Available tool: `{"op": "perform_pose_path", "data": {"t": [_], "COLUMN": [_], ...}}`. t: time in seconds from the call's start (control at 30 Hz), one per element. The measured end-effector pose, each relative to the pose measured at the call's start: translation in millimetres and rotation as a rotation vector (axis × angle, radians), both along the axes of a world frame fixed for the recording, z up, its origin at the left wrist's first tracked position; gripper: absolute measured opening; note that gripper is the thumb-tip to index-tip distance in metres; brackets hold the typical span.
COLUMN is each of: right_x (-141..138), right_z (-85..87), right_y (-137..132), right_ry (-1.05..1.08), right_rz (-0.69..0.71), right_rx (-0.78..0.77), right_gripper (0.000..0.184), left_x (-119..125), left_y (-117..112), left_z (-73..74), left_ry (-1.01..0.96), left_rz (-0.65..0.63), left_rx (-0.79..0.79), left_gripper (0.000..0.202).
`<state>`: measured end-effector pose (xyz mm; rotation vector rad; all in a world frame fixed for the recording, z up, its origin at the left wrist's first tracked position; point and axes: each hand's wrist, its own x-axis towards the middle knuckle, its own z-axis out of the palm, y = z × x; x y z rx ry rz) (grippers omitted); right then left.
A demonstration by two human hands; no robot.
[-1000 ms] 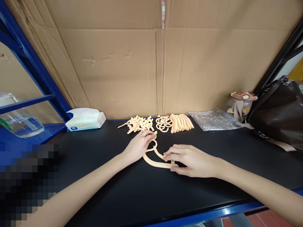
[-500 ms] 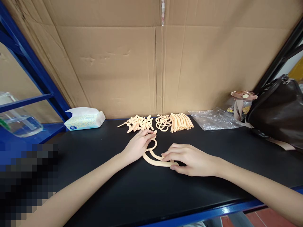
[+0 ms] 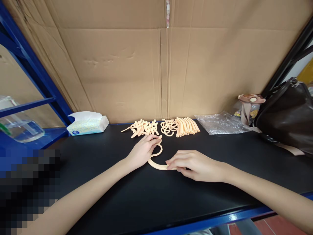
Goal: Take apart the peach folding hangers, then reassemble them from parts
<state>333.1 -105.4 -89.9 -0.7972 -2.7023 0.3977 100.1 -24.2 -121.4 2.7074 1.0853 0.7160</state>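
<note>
On the black tabletop, a bendy beige tube [image 3: 158, 167] curves between my hands, with a thinner beige loop [image 3: 160, 149] beside my left fingers. My left hand [image 3: 144, 148] is closed over the left end of these pieces and partly hides them. From the right, my right hand [image 3: 190, 164] pinches the tube, its thumb below and its fingers on top. Whether one or two strands lie in that pinch I cannot tell. Just beyond my left fingers lies a heap of short beige tube pieces [image 3: 144, 126].
Behind, thin curled beige strips [image 3: 168, 127] lie against a row of thicker beige tubes [image 3: 187, 126]. A tissue pack [image 3: 87, 123] sits at the back left. Clear plastic wrap [image 3: 217, 123], a bottle [image 3: 250, 106] and a dark bag [image 3: 286, 114] stand at the right. Cardboard [image 3: 117, 71] walls the back.
The two strands that bowed apart between my hands now show as a single curve. My right fingers and thumb have closed together on it. My left hand has stayed in place.
</note>
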Motion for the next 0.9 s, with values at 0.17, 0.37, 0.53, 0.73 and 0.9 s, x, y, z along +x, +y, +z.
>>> {"op": "perform_pose_path", "data": {"t": [0.17,0.37,0.53,0.73,0.9], "right_x": [1.7,5.9,6.8,9.7,11.9], "right_z": [1.0,-1.7,-2.8,-8.0,-13.2], "right_y": [1.7,5.9,8.2,13.2,17.9], "right_ry": [-0.025,-0.044,-0.038,0.017,0.02], "right_rz": [-0.024,-0.046,-0.054,-0.094,-0.152], "right_rx": [0.014,0.045,0.049,0.072,0.124], "right_gripper": [0.033,0.039,0.046,0.052,0.052], "left_x": [1.1,0.9,0.8,-2.2,-1.8], "left_y": [0.1,0.0,0.5,2.9,0.7], "left_z": [2.2,3.1,3.2,2.2,2.6], "left_ry": [-0.019,-0.083,-0.113,-0.123,-0.098], "left_rz": [0.0,-0.028,-0.074,-0.164,-0.117], "left_rx": [-0.039,-0.145,-0.153,-0.152,-0.121], "left_gripper": [0.031,0.029,0.028,0.039,0.046]}}
